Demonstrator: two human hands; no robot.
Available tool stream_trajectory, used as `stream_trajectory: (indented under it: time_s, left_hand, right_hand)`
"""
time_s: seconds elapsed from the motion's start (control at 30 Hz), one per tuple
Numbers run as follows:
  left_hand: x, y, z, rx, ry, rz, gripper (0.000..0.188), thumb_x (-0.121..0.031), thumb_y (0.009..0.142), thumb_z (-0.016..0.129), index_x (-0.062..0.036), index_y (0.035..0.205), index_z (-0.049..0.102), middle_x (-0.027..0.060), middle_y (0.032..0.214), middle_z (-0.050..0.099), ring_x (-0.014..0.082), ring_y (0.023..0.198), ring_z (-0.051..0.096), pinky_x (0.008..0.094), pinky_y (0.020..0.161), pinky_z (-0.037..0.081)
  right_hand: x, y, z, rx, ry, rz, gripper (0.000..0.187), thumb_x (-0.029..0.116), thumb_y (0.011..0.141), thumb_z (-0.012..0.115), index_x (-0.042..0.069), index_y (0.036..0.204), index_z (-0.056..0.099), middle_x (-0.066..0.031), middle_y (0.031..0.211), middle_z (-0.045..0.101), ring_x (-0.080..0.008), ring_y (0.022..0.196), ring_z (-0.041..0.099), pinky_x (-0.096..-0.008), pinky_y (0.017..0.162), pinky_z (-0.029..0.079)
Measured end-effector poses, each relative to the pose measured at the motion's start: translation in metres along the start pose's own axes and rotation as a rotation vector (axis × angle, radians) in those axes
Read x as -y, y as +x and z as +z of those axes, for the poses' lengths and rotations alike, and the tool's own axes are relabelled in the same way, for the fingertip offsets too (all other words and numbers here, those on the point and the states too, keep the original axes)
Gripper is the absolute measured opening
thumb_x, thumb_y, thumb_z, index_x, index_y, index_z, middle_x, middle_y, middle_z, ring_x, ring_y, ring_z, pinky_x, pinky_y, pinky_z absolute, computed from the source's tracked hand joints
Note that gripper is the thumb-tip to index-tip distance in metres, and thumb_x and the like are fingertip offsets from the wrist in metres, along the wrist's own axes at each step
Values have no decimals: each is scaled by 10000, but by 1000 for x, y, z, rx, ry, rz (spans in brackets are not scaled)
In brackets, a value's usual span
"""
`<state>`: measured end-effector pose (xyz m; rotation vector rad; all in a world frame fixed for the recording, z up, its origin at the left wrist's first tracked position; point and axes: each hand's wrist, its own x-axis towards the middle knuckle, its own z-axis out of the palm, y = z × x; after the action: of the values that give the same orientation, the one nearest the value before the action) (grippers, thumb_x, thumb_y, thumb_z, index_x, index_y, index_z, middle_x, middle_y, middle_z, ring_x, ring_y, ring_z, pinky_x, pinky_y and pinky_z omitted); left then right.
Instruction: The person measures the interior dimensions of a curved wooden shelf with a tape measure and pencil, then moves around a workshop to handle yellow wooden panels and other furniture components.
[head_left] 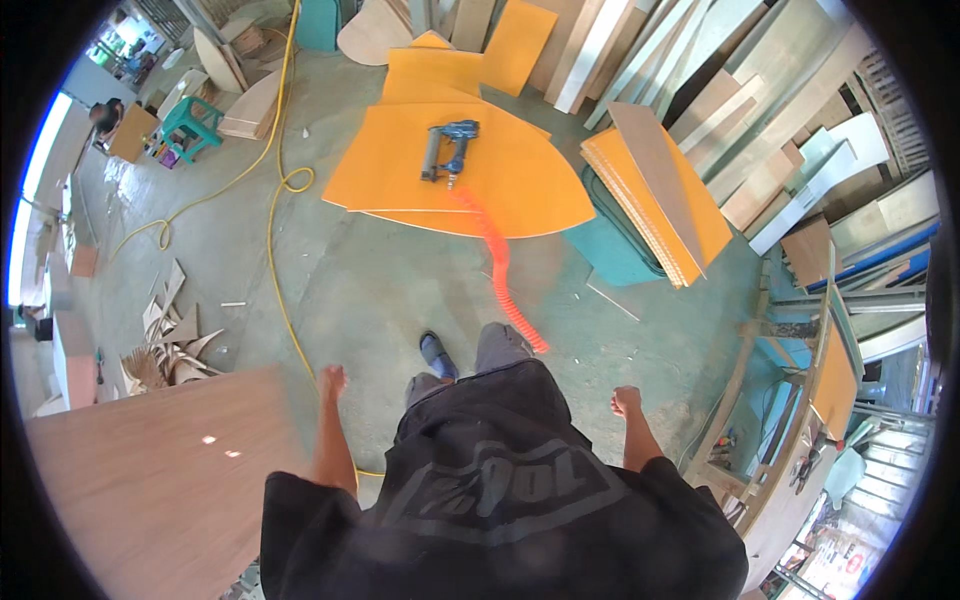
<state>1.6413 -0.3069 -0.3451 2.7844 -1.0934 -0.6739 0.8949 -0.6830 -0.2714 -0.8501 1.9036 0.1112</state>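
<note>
Near the left hand (pixel 332 382), at the lower left, a broad brown wooden board (pixel 150 480) is seen, with no contact made out. The fingers of that hand are blurred, so whether they are wide or narrow cannot be told. At the right hand (pixel 626 402), held above the floor (pixel 620 340), the fingers are curled inward, and nothing is seen within them. Ahead of both hands, well apart from them, a blue nail gun (pixel 457 148) is laid on an orange panel (pixel 530 180), with a red coiled hose (pixel 501 270) joined to it.

By its look, the board is judged stiff and unwieldy — best gripped at two opposite edges, with splinters guarded against. The nail gun is judged dense and unevenly weighted; it would be best taken by its handle, with the trigger left untouched. The hose should be found light and springy, though a tug could be passed through it to the tool. The orange panel's face looks smooth — some slipping should be expected — so its rim would be better grasped.
</note>
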Motion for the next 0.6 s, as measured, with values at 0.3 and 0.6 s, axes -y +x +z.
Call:
stream_trajectory:
  time_s: [0.3, 0.6]
  left_hand:
    - [-43, 206, -44, -84, -72, 242, 215, -254, 838, 584, -71, 838, 697, 184, 888, 705, 371, 821, 672, 479, 726, 524]
    - [-149, 207, -52, 438, -87, 356, 401, -355, 907, 484, -34, 922, 723, 264, 1001, 683, 447, 923, 665, 505, 859, 532]
  right_hand:
    - [88, -90, 196, 286, 28, -799, 187, 209, 884, 580, 49, 897, 677, -88, 806, 666, -228, 783, 649, -440, 744, 544]
    - [274, -26, 267, 318, 376, 18, 172, 240, 936, 535, 88, 952, 613, -48, 730, 572, -167, 568, 549, -346, 485, 449]
